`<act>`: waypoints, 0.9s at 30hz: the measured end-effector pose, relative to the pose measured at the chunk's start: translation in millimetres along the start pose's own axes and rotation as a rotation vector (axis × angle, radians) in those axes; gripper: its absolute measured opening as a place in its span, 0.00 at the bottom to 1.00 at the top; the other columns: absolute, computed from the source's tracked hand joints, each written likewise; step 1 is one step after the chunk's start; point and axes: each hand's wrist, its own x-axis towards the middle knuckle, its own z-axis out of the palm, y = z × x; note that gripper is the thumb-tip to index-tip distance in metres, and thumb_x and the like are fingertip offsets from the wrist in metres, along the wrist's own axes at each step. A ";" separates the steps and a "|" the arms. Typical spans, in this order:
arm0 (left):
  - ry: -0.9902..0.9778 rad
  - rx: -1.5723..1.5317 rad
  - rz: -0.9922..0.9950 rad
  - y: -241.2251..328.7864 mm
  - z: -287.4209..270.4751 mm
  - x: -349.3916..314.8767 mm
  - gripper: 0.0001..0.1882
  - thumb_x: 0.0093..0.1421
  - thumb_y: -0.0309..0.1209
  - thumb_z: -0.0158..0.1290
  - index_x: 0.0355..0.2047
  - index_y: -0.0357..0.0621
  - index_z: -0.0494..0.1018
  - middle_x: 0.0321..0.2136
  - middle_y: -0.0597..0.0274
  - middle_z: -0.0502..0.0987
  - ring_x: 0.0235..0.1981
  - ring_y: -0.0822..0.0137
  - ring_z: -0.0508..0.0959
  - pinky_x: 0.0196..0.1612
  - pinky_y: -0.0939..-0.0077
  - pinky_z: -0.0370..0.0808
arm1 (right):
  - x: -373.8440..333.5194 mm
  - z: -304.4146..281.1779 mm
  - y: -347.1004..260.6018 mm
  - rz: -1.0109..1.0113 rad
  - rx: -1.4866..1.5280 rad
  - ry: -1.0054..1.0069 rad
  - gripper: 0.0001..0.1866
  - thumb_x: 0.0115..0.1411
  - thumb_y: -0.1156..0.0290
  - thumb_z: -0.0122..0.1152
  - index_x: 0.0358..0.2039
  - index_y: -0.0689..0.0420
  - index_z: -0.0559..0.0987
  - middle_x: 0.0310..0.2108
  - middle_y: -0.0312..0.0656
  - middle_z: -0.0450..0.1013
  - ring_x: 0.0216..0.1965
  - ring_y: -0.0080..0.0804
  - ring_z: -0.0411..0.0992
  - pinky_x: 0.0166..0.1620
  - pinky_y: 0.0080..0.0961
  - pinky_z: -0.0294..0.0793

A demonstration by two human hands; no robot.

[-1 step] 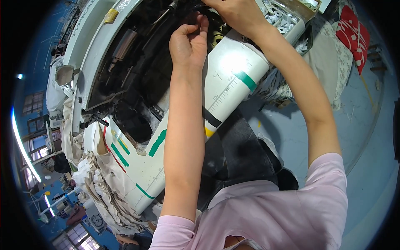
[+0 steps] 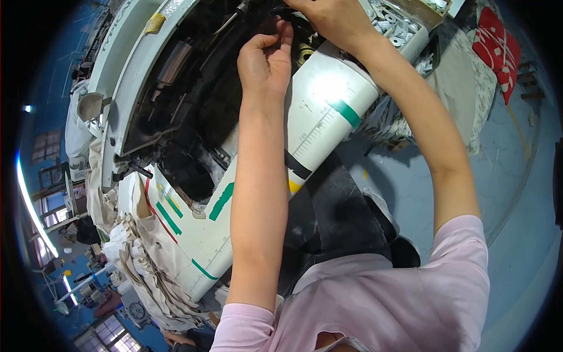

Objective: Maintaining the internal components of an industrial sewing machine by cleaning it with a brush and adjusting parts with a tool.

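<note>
A white sewing machine head is tipped back, baring its dark, oily underside with metal rods. My left hand is palm up beside this opening, its thumb and fingers curled together toward the dark parts. Whatever those fingertips hold, if anything, is lost in shadow. At the top edge my right hand reaches over the same mechanism, with its fingers bent leftward and their tips partly cut off by the frame. A brass-coloured round part shows between the two hands.
White machine bed with ruler marks and coloured tape passes under my left forearm. A tray of metal bobbins stands at upper right, near a red patterned cloth. Beige fabric pieces are heaped at left.
</note>
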 end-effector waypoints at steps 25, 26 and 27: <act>0.008 0.053 -0.001 -1.1 -0.3 -1.1 0.15 0.55 0.08 0.43 0.44 0.19 0.67 0.44 0.40 0.72 0.46 0.52 0.77 0.55 0.61 0.80 | -3.1 0.0 -0.3 0.099 0.085 -0.001 0.07 0.55 0.76 0.56 0.35 0.55 0.76 0.29 0.44 0.73 0.35 0.44 0.73 0.37 0.35 0.76; -0.002 0.028 -0.013 -0.8 -0.6 -1.1 0.16 0.55 0.07 0.43 0.45 0.16 0.66 0.45 0.37 0.72 0.47 0.51 0.77 0.56 0.61 0.81 | -3.5 0.8 -0.2 0.105 0.085 -0.003 0.07 0.55 0.76 0.56 0.35 0.55 0.76 0.30 0.44 0.73 0.35 0.44 0.74 0.37 0.35 0.76; -0.001 0.029 -0.013 -0.6 -0.9 -1.0 0.16 0.55 0.07 0.43 0.45 0.16 0.66 0.45 0.37 0.72 0.47 0.51 0.77 0.56 0.61 0.81 | -3.6 1.2 -0.3 0.111 0.086 -0.004 0.07 0.55 0.76 0.56 0.35 0.55 0.76 0.30 0.44 0.73 0.35 0.44 0.74 0.37 0.35 0.76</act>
